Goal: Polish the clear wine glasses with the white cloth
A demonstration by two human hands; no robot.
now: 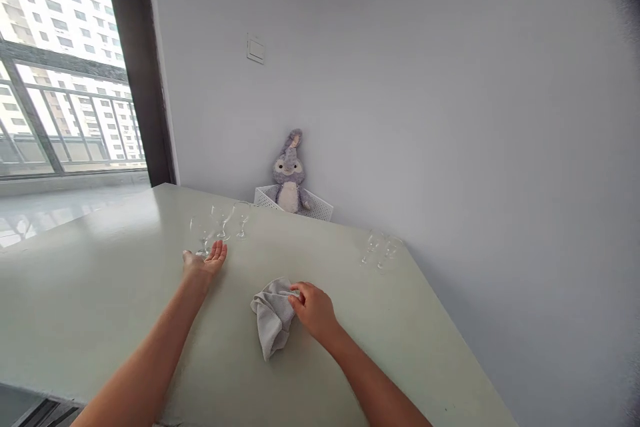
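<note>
My left hand [204,265] is palm up with its fingers apart, just in front of the nearest stemmed glass [201,235] at the left. Behind that glass stand a second clear glass [222,219] and a third one [242,219]. A crumpled grey cloth [273,317] lies on the table near the middle. At the cloth's right edge is my right hand [313,307], thumb and fingers curled with a small gap between them; it does not appear to grip the cloth.
Two more stemmed glasses, one [370,248] beside the other [387,252], stand on the pale table [225,373] at the right. A plush rabbit [289,180] sits in a white basket [320,208] by the wall. A window is at the left.
</note>
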